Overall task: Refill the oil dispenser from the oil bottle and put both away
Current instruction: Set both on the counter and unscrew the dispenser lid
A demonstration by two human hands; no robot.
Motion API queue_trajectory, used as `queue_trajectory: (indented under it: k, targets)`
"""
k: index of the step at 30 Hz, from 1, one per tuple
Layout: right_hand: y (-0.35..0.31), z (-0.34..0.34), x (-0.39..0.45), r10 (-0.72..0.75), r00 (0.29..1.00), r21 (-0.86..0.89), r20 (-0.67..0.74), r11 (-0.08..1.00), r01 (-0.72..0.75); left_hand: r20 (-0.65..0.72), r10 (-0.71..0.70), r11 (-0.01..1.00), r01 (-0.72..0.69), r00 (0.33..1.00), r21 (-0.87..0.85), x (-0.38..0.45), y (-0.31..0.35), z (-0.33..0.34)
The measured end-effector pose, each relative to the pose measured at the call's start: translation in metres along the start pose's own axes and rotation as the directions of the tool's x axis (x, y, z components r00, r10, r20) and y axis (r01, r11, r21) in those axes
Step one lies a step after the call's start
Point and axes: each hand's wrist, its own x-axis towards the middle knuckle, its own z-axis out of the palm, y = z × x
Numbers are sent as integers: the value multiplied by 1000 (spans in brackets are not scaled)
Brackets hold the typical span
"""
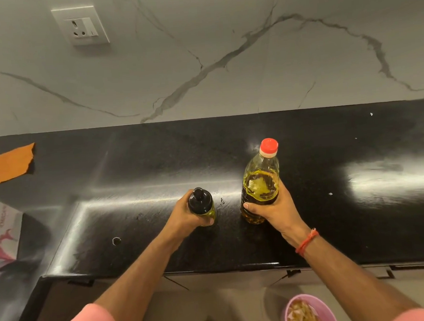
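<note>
On the black granite counter, seen from my head camera, both of the task's things stand upright near the front edge, close together but apart. My left hand is wrapped round the body of the small oil dispenser, fingers curled across its front below the black cap, so the dispenser sits inside the hand with the cap poking above it. My right hand grips the taller oil bottle low on its waist, thumb across the near side; the red cap is screwed on and stands well above the hand. I judge the bottle to be fairly heavy, being more than half full, with thin plastic walls that may give under a squeeze and could be slick with oil, so a firm hold at the waist suits it. The dispenser looks light and rigid, easy to steady by its body while the cap comes off. Neither cap is open yet, so no refilling has begun. Off to the left lies an orange cloth, and below the counter edge a pink bowl of scraps shows.
</note>
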Motion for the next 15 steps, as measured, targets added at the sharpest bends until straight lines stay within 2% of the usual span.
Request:
queue_trajectory:
  k: [7, 15]
  targets:
    - [2, -1, 3, -11, 1000, 23, 19, 1000, 11, -5, -12, 1000, 12, 1000, -8, 6, -3, 1]
    - [2, -2, -11, -16, 999, -6, 43, 1000, 17, 9, 36, 996, -36, 999, 79, 6, -4, 1]
